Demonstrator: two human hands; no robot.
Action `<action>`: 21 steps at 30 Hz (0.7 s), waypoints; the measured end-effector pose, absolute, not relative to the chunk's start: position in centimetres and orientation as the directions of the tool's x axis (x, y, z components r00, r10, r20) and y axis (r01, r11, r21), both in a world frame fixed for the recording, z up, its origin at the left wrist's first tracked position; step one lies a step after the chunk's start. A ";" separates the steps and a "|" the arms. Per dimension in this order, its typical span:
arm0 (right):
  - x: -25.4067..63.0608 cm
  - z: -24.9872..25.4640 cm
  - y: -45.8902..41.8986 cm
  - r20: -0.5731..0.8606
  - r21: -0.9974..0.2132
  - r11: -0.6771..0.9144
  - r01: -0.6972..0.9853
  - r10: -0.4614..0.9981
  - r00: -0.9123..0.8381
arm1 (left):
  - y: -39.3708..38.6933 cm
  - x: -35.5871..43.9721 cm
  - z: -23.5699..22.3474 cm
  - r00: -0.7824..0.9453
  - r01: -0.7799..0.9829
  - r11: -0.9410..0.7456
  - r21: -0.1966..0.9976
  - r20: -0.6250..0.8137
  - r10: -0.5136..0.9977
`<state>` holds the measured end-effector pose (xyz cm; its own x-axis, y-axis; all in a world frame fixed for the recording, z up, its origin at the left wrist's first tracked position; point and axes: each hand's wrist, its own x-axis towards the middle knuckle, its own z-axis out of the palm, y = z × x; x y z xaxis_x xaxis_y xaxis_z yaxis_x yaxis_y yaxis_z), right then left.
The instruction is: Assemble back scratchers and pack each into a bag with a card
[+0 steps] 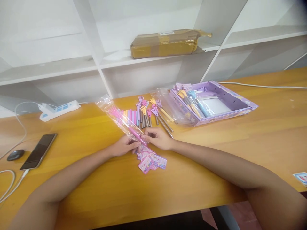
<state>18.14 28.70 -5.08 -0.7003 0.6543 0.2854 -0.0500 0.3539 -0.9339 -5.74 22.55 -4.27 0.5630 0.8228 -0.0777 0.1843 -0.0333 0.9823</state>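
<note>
A pink back scratcher [134,131] lies inside a clear plastic bag [123,124], tilted with its hand-shaped end to the upper left. My left hand [126,146] closes on the near end of the bag from the left. From the right, my right hand [157,138] pinches the bag around the scratcher's pink handle. Just below both hands is a loose pile of pink and purple cards [151,162]. Beyond them lie several scratcher heads with metal rods [144,116] and a row of coloured handles [130,117].
A purple display box [249,103] at the back right holds bagged scratchers [194,102]. A phone [39,150], a black mouse-like object [15,155] and a white power strip [59,110] are at left, with cables. A taped parcel [165,44] sits on the shelf behind.
</note>
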 end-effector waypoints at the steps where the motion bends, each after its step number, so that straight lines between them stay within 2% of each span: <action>1: 18.1 -5.2 28.7 0.287 -0.934 0.352 -0.055 0.653 -0.701 | 22.6 -5.7 -4.3 0.560 0.179 -0.035 0.983 -0.072 0.825; 9: 18.1 -5.6 29.0 0.296 -0.937 0.341 -0.082 0.645 -0.705 | 22.6 -5.4 -3.6 0.520 0.095 -0.042 0.995 -0.014 0.854; 16: 18.5 -4.7 28.7 0.369 -0.852 0.522 -0.037 0.549 -0.750 | 22.4 -5.6 -3.8 0.548 0.086 -0.028 0.996 -0.024 0.836; 21: 18.5 -4.7 28.6 0.386 -0.853 0.522 -0.005 0.623 -0.680 | 22.8 -5.5 -3.8 0.518 0.077 -0.023 0.997 -0.020 0.855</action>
